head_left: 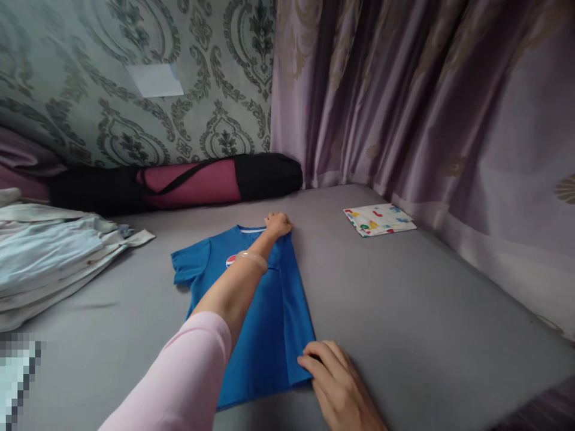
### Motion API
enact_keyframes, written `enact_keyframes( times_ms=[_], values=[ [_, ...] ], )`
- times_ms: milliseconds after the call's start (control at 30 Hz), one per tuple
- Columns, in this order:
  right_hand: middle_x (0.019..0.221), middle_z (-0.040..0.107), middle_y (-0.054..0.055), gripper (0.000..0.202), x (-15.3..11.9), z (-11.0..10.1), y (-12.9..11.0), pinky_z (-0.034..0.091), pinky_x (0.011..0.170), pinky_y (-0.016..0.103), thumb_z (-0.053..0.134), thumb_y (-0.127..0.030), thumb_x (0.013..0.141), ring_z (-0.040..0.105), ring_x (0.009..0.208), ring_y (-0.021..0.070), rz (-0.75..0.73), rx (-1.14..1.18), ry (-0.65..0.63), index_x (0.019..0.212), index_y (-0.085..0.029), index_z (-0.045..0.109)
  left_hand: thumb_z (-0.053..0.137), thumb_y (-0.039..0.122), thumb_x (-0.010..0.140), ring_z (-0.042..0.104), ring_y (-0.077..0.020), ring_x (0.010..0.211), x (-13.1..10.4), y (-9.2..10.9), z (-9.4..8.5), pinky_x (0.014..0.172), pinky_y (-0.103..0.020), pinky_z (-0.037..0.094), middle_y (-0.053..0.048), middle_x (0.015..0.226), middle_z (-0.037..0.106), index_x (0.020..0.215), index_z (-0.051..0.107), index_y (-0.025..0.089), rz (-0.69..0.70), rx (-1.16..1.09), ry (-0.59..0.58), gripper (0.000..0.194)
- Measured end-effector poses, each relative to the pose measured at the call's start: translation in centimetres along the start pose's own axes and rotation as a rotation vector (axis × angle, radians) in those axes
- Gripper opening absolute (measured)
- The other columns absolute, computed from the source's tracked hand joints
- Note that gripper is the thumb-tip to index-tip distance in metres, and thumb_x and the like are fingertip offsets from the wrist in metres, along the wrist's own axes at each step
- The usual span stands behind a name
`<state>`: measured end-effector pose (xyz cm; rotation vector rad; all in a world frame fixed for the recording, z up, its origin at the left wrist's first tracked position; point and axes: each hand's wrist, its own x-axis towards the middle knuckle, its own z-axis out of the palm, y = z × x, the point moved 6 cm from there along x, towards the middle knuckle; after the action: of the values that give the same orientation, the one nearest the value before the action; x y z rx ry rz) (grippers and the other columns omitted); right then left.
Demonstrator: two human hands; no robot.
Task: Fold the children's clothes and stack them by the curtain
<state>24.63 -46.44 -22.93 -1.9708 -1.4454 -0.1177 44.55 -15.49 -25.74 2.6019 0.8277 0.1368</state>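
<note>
A home is suggested by draped curtains (332,90), with patterned wallpaper (224,78) and piled clothes (49,251) left of them.

Beyond the left hand (278,224), a long black-and-maroon bag (193,184) stretches out; to that hand's right, a folded patterned cloth (380,219), mauve curtains (404,102) behind; well left, heaped pale clothes (49,251)!

On the surface (431,335), the shirt (263,338) lies between a heap of cloth (49,257) to its left and a folded cloth (380,219) farther back to its right, with a bag (193,182) behind shirt and heap along the wall (202,78) and a curtain (404,108) beyond the folded cloth.
</note>
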Motion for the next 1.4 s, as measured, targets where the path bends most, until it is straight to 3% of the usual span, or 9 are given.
enact_keyframes(
  times_ms=[467,600,700,933,1067,1167,1267,1333,1400],
  values=[
    [0.094,0.063,0.003,0.037,-0.5,-0.6,-0.7,0.046,0.076,0.030,0.041,0.001,0.082,0.056,0.084,0.0181,-0.030,-0.062,-0.193,0.102,-0.023,0.062,0.060,0.042,0.084,0.044,-0.0326,0.117,-0.4,-1.2,1.0,0.094,-0.044,0.033,-0.007,0.115,0.067,0.099,0.072,0.027,-0.030,-0.107,0.041,0.024],
    [0.105,0.060,0.007,0.041,-0.9,-0.4,0.0,0.047,0.078,0.032,0.040,0.000,0.084,0.057,0.090,0.0198,0.077,-0.173,-0.120,0.113,-0.022,0.058,0.063,0.043,0.082,0.044,-0.0331,0.118,-0.6,-1.1,0.8,0.095,-0.044,0.032,-0.007,0.114,0.067,0.098,0.073,0.027,-0.008,-0.115,0.023,0.026],
    [0.098,0.060,0.007,0.039,-1.3,-0.1,0.5,0.048,0.077,0.033,0.040,-0.003,0.084,0.058,0.085,0.0196,0.178,-0.249,-0.089,0.116,-0.021,0.056,0.063,0.040,0.082,0.044,-0.0335,0.118,-0.9,-1.1,0.6,0.096,-0.045,0.032,-0.007,0.115,0.066,0.100,0.073,0.026,-0.003,-0.121,0.005,0.025],
    [0.088,0.059,0.005,0.034,-2.2,0.5,0.2,0.046,0.070,0.034,0.040,-0.005,0.087,0.056,0.075,0.0192,0.178,-0.311,-0.047,0.111,-0.021,0.058,0.056,0.039,0.087,0.043,-0.0317,0.120,-1.4,-1.5,0.7,0.098,-0.046,0.031,-0.005,0.117,0.065,0.108,0.070,0.030,-0.014,-0.131,0.023,0.027],
    [0.088,0.059,0.005,0.038,-2.1,0.1,-0.2,0.046,0.070,0.034,0.041,-0.004,0.084,0.057,0.076,0.0193,0.190,-0.257,-0.124,0.112,-0.021,0.060,0.056,0.040,0.086,0.044,-0.0317,0.119,-1.3,-1.4,0.8,0.097,-0.046,0.033,-0.006,0.120,0.063,0.107,0.070,0.029,-0.013,-0.112,0.026,0.027],
    [0.085,0.060,0.002,0.028,-1.5,-0.9,-0.3,0.047,0.071,0.030,0.047,-0.007,0.083,0.058,0.077,0.0169,0.243,-0.060,-0.266,0.096,-0.024,0.064,0.055,0.043,0.087,0.046,-0.0315,0.120,-1.7,-1.0,0.1,0.097,-0.046,0.033,-0.009,0.122,0.061,0.117,0.065,0.026,0.003,-0.101,0.020,0.036],
    [0.081,0.061,0.000,0.020,0.2,-2.2,0.7,0.047,0.068,0.025,0.048,-0.013,0.086,0.059,0.074,0.0134,0.291,0.130,-0.307,0.084,-0.024,0.065,0.052,0.042,0.089,0.047,-0.0319,0.120,-3.8,-0.4,-1.6,0.097,-0.046,0.035,-0.013,0.125,0.059,0.123,0.059,0.020,0.076,-0.028,0.062,0.041],
    [0.085,0.063,0.002,0.023,2.3,-3.1,2.5,0.048,0.071,0.025,0.043,-0.017,0.090,0.061,0.076,0.0132,0.298,0.166,-0.206,0.090,-0.023,0.066,0.051,0.038,0.090,0.049,-0.0318,0.118,-6.7,0.2,-2.8,0.096,-0.047,0.035,-0.013,0.123,0.060,0.120,0.060,0.019,0.189,0.042,0.075,0.037],
    [0.094,0.066,0.005,0.027,5.0,-3.1,4.9,0.049,0.081,0.027,0.040,-0.019,0.092,0.063,0.087,0.0149,0.269,0.150,-0.078,0.098,-0.020,0.065,0.050,0.034,0.091,0.054,-0.0293,0.111,-11.0,1.0,-3.2,0.094,-0.045,0.038,-0.011,0.115,0.063,0.117,0.062,0.019,0.356,0.088,-0.006,0.032]
  ],
)
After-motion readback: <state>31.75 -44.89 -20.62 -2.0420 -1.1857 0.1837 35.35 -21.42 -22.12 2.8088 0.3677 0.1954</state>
